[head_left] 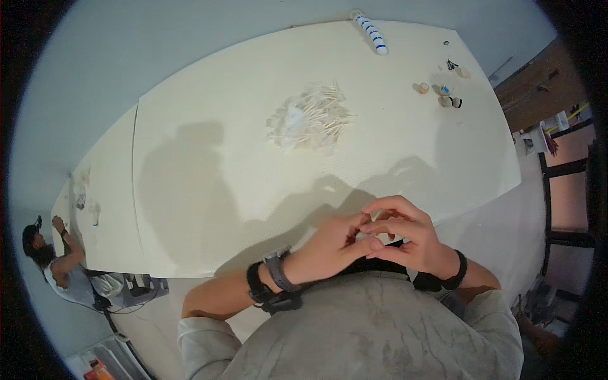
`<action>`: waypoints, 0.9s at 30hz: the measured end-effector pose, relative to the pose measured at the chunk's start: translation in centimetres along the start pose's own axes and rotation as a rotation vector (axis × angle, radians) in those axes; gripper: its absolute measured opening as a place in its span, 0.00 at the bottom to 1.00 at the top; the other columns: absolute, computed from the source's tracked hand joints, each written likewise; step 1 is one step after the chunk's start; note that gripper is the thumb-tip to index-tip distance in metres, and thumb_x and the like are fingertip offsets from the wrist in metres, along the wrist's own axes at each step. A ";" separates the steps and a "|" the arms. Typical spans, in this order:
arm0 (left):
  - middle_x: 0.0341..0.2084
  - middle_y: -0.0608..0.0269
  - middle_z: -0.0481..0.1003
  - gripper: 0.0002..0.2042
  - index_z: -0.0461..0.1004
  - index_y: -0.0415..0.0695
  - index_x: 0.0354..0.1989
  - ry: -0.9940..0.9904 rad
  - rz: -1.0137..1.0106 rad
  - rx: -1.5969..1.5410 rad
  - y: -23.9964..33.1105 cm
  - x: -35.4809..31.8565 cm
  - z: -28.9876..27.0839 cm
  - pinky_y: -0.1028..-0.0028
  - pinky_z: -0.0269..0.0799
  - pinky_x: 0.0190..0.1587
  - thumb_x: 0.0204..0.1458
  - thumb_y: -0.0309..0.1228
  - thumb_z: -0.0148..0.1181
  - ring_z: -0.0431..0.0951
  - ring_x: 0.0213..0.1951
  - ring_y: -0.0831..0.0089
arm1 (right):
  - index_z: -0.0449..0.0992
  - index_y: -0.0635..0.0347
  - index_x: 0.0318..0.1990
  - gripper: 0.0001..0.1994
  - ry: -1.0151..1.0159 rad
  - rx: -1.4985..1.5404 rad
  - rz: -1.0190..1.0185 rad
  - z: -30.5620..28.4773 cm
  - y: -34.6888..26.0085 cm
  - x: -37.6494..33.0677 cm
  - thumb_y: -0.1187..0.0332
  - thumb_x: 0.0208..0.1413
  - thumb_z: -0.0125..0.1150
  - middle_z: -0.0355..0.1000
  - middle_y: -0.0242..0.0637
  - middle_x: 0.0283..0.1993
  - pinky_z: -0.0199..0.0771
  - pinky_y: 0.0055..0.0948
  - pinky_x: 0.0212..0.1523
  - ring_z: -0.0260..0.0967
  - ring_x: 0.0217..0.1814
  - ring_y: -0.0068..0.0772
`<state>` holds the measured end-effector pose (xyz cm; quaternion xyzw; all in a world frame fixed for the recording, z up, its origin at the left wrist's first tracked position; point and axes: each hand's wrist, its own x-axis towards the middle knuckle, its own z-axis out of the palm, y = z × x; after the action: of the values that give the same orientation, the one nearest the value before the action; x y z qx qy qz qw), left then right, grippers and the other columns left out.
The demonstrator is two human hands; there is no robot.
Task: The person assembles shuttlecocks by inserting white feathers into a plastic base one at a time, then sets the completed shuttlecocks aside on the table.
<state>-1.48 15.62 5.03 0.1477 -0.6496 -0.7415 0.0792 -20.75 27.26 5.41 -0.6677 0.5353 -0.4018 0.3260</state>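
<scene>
My left hand and my right hand meet in front of my body at the near edge of the white table. The fingers of both are bent, and the thumbs come together. Something small and pale seems to sit between the fingertips, mostly covered, and its kind cannot be made out. Farther off, near the middle of the tabletop, lies a loose pile of thin white sticks mixed with crumpled clear and white plastic. Neither hand touches the pile.
A long white tube with blue bands lies at the far edge. Small items, including a tan roll and a blue-topped round piece, sit far right. Another person works at the far left, beside a smaller plastic heap.
</scene>
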 end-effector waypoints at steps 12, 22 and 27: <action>0.75 0.47 0.51 0.44 0.55 0.32 0.72 0.029 0.269 1.111 -3.2 3.6 1.6 0.54 0.47 0.75 0.54 0.49 0.64 0.48 0.76 0.52 | 0.79 0.64 0.48 0.17 0.513 -0.020 0.201 -4.9 4.8 -4.6 0.80 0.48 0.66 0.78 0.40 0.45 0.77 0.24 0.39 0.74 0.39 0.24; 0.74 0.38 0.50 0.43 0.52 0.27 0.72 0.278 0.115 1.180 -3.8 2.4 0.7 0.53 0.48 0.75 0.59 0.48 0.61 0.49 0.76 0.48 | 0.78 0.66 0.49 0.13 0.570 0.108 0.332 -5.2 7.6 -6.8 0.76 0.56 0.63 0.74 0.34 0.39 0.70 0.22 0.38 0.69 0.35 0.21; 0.74 0.37 0.50 0.42 0.52 0.26 0.71 0.363 0.055 1.193 -3.8 1.6 0.5 0.52 0.47 0.74 0.59 0.47 0.60 0.49 0.76 0.46 | 0.77 0.66 0.51 0.13 0.571 0.223 0.354 -5.3 8.8 -7.1 0.74 0.60 0.62 0.73 0.34 0.39 0.69 0.22 0.35 0.68 0.32 0.21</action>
<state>-2.86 16.13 1.13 0.2733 -0.9317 -0.2119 0.1113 -30.13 32.31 -1.06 -0.3856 0.6651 -0.5656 0.2985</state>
